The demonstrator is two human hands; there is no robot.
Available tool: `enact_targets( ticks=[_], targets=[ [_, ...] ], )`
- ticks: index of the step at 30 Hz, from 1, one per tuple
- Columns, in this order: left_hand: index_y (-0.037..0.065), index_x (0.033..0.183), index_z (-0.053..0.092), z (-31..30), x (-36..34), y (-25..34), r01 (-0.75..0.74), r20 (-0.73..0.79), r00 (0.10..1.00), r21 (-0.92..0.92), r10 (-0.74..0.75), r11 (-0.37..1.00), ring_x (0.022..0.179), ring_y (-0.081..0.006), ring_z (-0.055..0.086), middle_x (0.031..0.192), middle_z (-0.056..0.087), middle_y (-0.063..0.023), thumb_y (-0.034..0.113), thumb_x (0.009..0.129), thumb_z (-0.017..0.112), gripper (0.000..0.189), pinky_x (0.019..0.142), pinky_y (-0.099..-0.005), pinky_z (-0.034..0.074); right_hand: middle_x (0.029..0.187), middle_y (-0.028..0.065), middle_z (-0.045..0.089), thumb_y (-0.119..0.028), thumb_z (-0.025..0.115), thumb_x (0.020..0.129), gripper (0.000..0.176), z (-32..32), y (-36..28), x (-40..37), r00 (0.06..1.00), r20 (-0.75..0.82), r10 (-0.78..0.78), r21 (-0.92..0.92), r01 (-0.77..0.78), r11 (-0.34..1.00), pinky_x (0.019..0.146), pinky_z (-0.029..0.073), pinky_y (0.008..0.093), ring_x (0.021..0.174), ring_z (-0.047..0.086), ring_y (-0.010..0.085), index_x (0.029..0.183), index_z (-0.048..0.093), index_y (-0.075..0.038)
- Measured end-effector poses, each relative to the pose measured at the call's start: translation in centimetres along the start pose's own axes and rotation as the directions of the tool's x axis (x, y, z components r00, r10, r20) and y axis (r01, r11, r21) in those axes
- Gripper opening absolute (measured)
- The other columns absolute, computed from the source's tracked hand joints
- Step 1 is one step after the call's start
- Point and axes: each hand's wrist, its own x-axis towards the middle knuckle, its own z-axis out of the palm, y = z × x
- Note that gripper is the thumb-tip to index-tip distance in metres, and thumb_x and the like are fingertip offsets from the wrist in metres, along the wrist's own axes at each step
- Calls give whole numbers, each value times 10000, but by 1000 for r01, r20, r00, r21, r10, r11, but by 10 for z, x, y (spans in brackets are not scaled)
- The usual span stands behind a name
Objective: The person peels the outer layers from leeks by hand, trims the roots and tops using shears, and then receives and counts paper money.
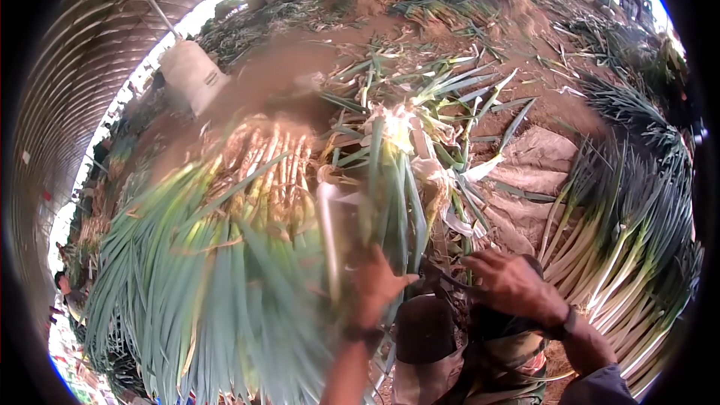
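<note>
My left hand point(377, 285) is raised at the bottom centre, thumb apart from the fingers, beside the green leaves and a blurred white stalk point(328, 232). Over my right knee is my right hand point(504, 279), its fingers bent; whether something is in them cannot be made out. A large heap of green onions point(225, 285) with soil-covered root ends lies at the left. Loose leaves and peelings point(405, 135) are piled in front of me. To the right, pale cleaned stalks point(607, 270) lie in a pile.
Brown sacking point(529, 180) is spread beside the cleaned stalks. A white sack point(192, 75) stands at the upper left by a pole. More onions lie on the soil at the back. A person point(69, 296) is at the far left edge.
</note>
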Motion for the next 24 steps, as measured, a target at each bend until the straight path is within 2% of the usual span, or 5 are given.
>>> enact_targets(
  ticks=[5, 14, 21, 22, 24],
  targets=[
    [-24, 1557, 86, 1, -4, 4, 80, 157, 985, -9, -78, 997, 1375, -477, 376, 1528, 287, -331, 584, 673, 835, 1308, 1157, -509, 314, 1206, 190, 548, -278, 695, 833, 639, 75, -6, 19, 994, 106, -15, -134, 29, 991, 868, 483, 454, 1053, 578, 344, 1352, 473, 21],
    [-51, 1414, 277, 13, -5, 10, 196, -151, 968, -42, -200, 980, 1099, -446, 595, 1299, 524, -289, 400, 637, 877, 1081, 941, -545, 451, 1218, 239, 500, -230, 653, 853, 637, 135, 1, 11, 992, 10, 124, -148, -121, 982, 833, 481, 495, 1015, 584, 405, 1377, 398, 25],
    [-38, 1085, 597, 13, 18, -12, 334, 95, 942, -240, -321, 911, 933, -464, 666, 1024, 669, -295, 174, 717, 659, 429, 835, -558, 524, 795, 211, 659, -200, 631, 925, 292, 63, 7, 2, 986, 81, 147, 325, -165, 931, 606, 532, 446, 690, 677, 354, 1098, 538, 17],
    [-23, 952, 628, 23, 23, -22, 234, -139, 951, -257, -276, 937, 837, -469, 671, 901, 682, -273, 171, 706, 641, 313, 758, -547, 542, 758, 191, 651, -176, 598, 949, 209, 46, 5, 0, 972, 146, 186, 390, -230, 892, 579, 532, 416, 661, 675, 318, 1047, 562, 5],
    [-34, 895, 638, -11, 33, -25, 194, -95, 966, -352, -241, 916, 785, -473, 672, 809, 680, -263, 169, 701, 639, 281, 735, -543, 539, 709, 156, 637, -166, 585, 962, 182, 27, -1, -1, 936, 206, 286, 546, -352, 760, 513, 508, 363, 577, 639, 230, 1019, 553, 4]
  ],
)
